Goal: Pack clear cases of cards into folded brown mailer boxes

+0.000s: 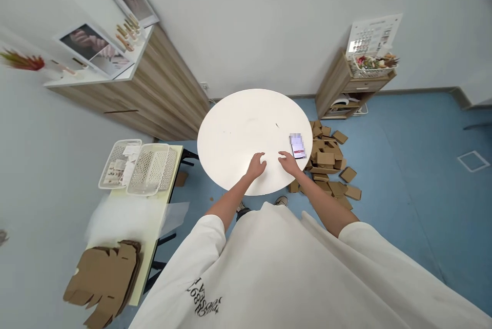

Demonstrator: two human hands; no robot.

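Over the near part of a round white table point(249, 119), my left hand point(256, 166) is held with its fingers curved and its thumb apart, holding nothing. Facing it across a small gap is my right hand point(289, 163), also open with nothing in it. A smartphone point(298, 147) with a lit, partly blurred screen lies just beyond my right hand, near the table's right edge; the hand does not grip it. A small thin dark mark or object point(277, 125) is on the tabletop farther back, too small to name.
Small cardboard boxes point(325, 159) are heaped on the blue floor at the right. On the left, a side table point(143, 288) bears white plastic baskets point(148, 170), clear plastic sheeting point(123, 216) and flattened cardboard boxes point(103, 278). Wooden cabinets point(165, 83) stand along the wall.
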